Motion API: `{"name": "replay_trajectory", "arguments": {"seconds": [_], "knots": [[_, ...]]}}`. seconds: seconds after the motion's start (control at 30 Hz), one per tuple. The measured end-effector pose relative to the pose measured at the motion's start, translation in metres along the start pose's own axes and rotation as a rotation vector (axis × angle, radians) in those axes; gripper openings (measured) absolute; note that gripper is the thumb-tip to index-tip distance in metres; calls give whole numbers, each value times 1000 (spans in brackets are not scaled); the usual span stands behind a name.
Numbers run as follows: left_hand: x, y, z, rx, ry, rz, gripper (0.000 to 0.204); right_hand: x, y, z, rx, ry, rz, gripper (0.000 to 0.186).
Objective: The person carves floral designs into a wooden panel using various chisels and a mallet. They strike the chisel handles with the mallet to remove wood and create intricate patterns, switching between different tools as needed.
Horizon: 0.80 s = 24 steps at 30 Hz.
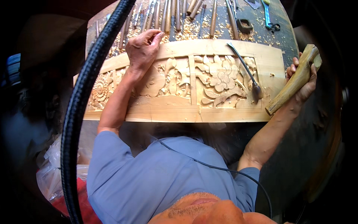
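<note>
Seen from the head camera, a long wooden panel [186, 112] carved with flowers and leaves lies across the surface [287, 37] in front of the person, its top edge curved and its lower edge a plain uncarved strip. The left hand [143, 46] rests at the panel's top edge, above the left half of the carving; its fingers [154, 35] are curled together and bent inward, the tips against the wood rim, and I cannot tell whether they pinch anything small. The right hand [304, 80] is off the panel's right end, its fingers [292, 67] wrapped tightly around a stout wooden mallet [294, 80] that slants from upper right down to lower left, its lower end just beside the panel's right edge. A chisel [244, 69] with a dark metal shaft lies loose on the right half of the carving, untouched by either hand, its tip toward the panel's top edge and its handle end near the lower right corner of the flower relief. Beyond the panel, a row of more chisels [175, 15] lies among wood shavings [194, 31] on the surface, with a blue-handled tool [266, 15] at the upper right. A thick black braided hose [80, 108] arcs down the left side of the picture, and a thin black cable [209, 166] runs across the person's blue shirt [149, 179]. A clear plastic bag [48, 171] sits at the lower left.
</note>
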State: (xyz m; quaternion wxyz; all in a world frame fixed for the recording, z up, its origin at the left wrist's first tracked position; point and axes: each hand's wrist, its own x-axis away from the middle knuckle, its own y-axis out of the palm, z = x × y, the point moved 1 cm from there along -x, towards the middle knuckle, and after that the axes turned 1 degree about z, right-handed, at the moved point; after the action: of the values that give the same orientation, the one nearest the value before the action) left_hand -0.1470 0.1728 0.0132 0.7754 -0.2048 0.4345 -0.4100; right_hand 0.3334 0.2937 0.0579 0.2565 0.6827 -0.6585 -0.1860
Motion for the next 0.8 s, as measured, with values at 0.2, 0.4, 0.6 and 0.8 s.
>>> {"name": "replay_trajectory", "arguments": {"seconds": [0.2,0.4,0.6,0.8], "knots": [[-44,-15,-11,-150,41,97,13,3,8,4,47,-29,66,60],[-61,8,-38,-274,-22,-71,12,4,14,6,60,-27,70,56],[-63,52,-22,-258,9,-222,13,5,20,6,41,-6,65,52],[-75,78,-6,-317,-42,-376,15,9,26,9,50,-15,71,50]]}}
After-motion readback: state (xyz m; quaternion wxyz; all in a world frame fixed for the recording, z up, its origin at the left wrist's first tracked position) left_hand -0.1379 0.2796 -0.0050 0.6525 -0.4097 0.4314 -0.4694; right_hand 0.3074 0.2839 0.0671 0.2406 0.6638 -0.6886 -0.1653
